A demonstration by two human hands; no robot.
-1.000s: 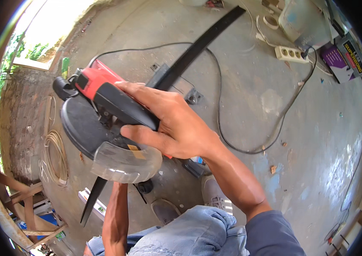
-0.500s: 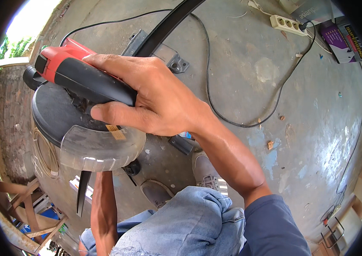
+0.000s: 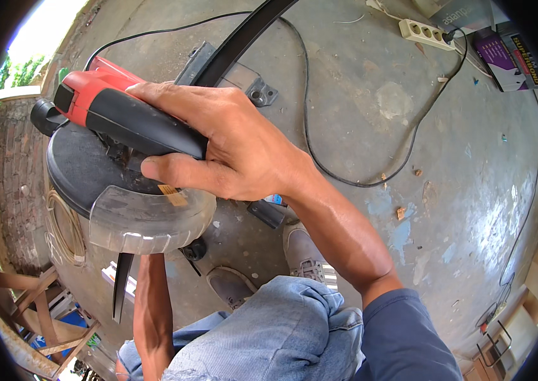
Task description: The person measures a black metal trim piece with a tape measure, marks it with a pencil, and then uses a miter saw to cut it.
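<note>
My right hand (image 3: 234, 140) is wrapped round the black and red handle (image 3: 142, 120) of a mitre saw, its thumb along the near side. Below the handle sits the saw's round black blade guard (image 3: 78, 165), with a clear plastic guard (image 3: 148, 222) at its front. A long black strip (image 3: 243, 47) runs from the top edge down behind my hand, and a black end shows again below the clear guard. My left forearm (image 3: 153, 298) reaches up beneath that guard, which hides the left hand and whatever it touches. The blade is also out of sight.
A grey metal saw base (image 3: 253, 89) lies behind the handle. A black cable (image 3: 307, 101) loops over the concrete floor near a white power strip (image 3: 427, 33). Boxes (image 3: 510, 60) stand at the far right. Coiled hose (image 3: 66, 228) and a wooden frame (image 3: 40, 305) are at left.
Almost nothing differs. My right hand and the saw handle have shifted very slightly relative to the guard, and the whole view has moved a little.
</note>
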